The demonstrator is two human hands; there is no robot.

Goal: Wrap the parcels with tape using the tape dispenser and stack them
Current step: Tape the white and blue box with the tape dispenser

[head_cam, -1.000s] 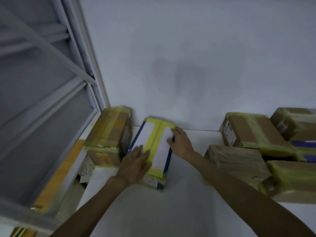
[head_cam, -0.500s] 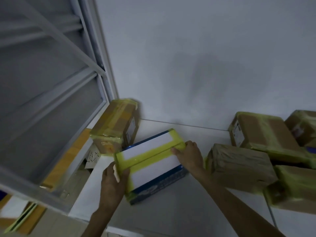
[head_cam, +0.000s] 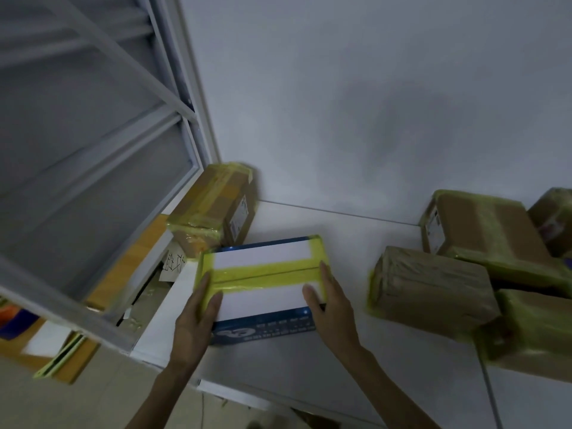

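we seem to be in a packing or storage room — taped cardboard parcels (head_cam: 433, 286) crowd a white bench (head_cam: 356, 351) against a bare wall (head_cam: 371, 88), beside a grey metal rack frame (head_cam: 93, 150).

Box (head_cam: 260, 300) on table (head_cam: 356, 243) (1 parcel (head_cam: 213, 205) behind-left).

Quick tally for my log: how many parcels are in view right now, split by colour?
Blue-and-white parcel, yellow-taped: 1
Brown parcels, yellow-taped: 5
Total: 6
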